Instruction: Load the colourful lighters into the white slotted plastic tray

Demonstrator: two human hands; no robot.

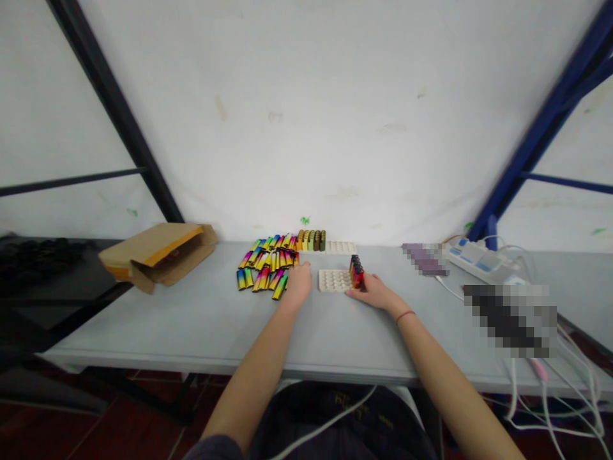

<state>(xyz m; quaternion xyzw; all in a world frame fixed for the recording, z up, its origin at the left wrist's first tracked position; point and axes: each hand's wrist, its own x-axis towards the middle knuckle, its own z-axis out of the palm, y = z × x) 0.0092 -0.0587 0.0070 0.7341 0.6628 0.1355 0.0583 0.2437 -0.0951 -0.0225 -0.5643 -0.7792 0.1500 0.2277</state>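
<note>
Lighters [264,278] lie beside the left hand [299,281] — grip hidden; the half-open right hand [376,292] cups a tray [332,282].

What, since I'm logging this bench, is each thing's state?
Loose lighters: lying down
Near tray: filled at right end only
Back tray: filled at left only
Standing lighters: upright in both trays
Cardboard box: open
Power strip: on or off unclear
Left hand: at loose lighters, grip hidden
Right hand: at near tray's right end
</note>
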